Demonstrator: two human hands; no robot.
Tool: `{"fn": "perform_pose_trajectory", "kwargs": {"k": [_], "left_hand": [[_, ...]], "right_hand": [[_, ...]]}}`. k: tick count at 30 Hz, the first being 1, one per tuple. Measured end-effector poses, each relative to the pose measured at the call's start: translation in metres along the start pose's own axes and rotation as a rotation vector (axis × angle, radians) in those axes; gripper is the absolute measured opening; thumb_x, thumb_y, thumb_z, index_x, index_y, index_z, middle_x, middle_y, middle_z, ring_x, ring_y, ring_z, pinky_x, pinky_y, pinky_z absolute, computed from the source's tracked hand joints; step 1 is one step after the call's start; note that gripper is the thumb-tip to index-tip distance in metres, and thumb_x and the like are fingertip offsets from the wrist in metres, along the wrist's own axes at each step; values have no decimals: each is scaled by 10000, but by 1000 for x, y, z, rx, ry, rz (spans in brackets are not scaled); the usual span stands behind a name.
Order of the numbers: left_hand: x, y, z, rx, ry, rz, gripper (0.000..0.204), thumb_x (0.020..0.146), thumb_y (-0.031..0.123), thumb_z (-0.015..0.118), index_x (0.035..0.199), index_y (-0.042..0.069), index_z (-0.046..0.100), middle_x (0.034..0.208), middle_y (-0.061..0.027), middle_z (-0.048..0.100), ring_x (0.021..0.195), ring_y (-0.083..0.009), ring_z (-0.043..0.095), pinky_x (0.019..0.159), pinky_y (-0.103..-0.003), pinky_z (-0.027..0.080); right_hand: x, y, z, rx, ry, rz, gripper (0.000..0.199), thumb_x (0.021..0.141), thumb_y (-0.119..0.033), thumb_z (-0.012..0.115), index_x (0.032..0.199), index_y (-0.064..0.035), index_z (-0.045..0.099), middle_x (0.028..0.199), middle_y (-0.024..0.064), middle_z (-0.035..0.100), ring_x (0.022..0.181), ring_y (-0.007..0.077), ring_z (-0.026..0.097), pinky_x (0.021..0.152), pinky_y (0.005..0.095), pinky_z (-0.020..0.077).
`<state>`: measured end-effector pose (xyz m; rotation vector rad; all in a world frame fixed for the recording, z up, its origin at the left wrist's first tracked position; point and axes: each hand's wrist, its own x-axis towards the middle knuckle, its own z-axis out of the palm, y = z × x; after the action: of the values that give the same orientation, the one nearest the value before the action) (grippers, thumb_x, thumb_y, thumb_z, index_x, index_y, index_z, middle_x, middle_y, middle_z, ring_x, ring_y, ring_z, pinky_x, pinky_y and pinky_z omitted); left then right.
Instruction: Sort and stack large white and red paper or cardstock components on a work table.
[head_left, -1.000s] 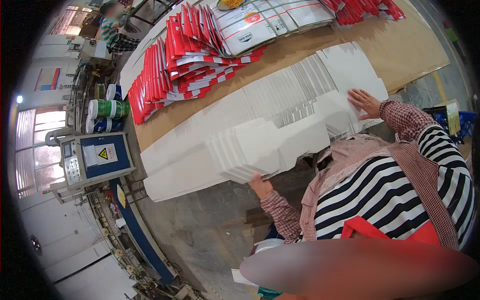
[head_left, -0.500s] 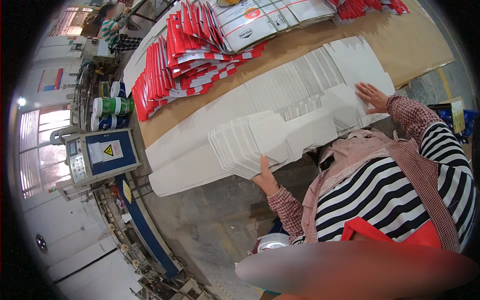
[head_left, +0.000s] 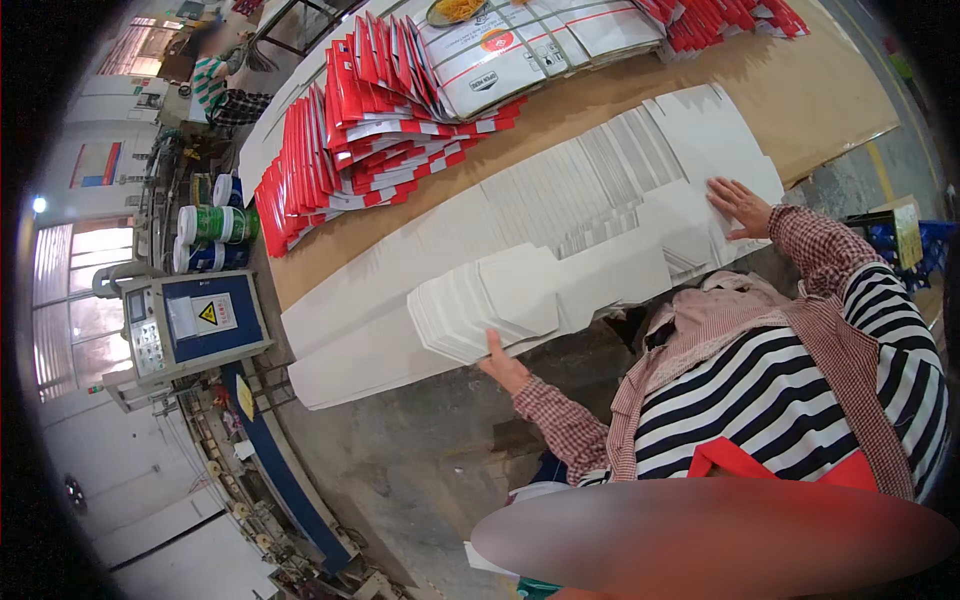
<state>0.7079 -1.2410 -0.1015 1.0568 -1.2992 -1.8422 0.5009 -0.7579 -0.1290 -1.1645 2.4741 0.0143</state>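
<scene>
Flat white die-cut cardboard blanks [head_left: 610, 270] lie overlapped in a long fanned row along the near side of the table. At the row's left end my left hand [head_left: 508, 372] holds the near edge of the blanks, thumb on top; its other fingers are hidden beneath the edge. My right hand [head_left: 742, 207] rests palm down on the blanks at the right end, fingers stretched out and slightly spread. Below the left part of the row lie larger white sheets [head_left: 335, 365].
Beyond the blanks, brown board [head_left: 800, 120] covers the table, with piles of folded red-and-white cartons [head_left: 320, 165] and a strapped bundle of printed white cartons [head_left: 550, 45]. A blue-and-grey machine [head_left: 205, 315] stands left, near stacked buckets [head_left: 215, 225]. Another person [head_left: 215, 85] is far left.
My left hand has slid a little left and nearer along the blanks' near edge, and the left-end blanks sit slightly further left. My right hand keeps its place on the row.
</scene>
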Motion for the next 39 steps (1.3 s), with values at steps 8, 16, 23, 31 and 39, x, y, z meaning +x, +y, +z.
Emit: {"fn": "perform_pose_trajectory", "kwargs": {"k": [8,16,23,31,39], "left_hand": [[-34,9,-17,224,-164,-5,694,763,295,662,1284,3,309,1293,-88,373,1080,-223,430,884,-340,389],[1,-95,-24,-518,-83,-353,789,698,510,634,1261,26,364,1269,-70,403,1128,-241,385,929,-370,319],[-52,-16,43,72,111,-378,592,777,237,649,1231,-26,374,1216,-71,452,1042,-219,468,830,-338,411],[-7,-79,1,-366,78,-375,559,824,225,583,1257,-27,336,1258,-94,412,1100,-253,434,925,-381,360],[-16,-78,19,-9,7,-2,536,815,278,597,1225,-5,400,1212,-95,460,1037,-211,472,777,-325,433]], "right_hand": [[-9,13,-2,-23,-13,33,975,641,-429,667,1357,-47,127,1418,174,55,1316,313,50,1059,427,103],[-4,10,0,-3,-9,25,973,657,-423,660,1368,-72,97,1425,157,32,1318,309,40,1048,452,126],[-3,23,12,18,3,16,988,647,-400,678,1369,-72,88,1425,157,35,1317,314,50,1043,457,142],[-2,28,13,61,11,37,938,670,-393,663,1362,-61,123,1426,150,38,1319,299,42,1059,419,102],[3,35,44,337,195,198,593,841,-338,466,1330,-85,246,1426,108,110,1315,286,86,1053,415,114]]}}
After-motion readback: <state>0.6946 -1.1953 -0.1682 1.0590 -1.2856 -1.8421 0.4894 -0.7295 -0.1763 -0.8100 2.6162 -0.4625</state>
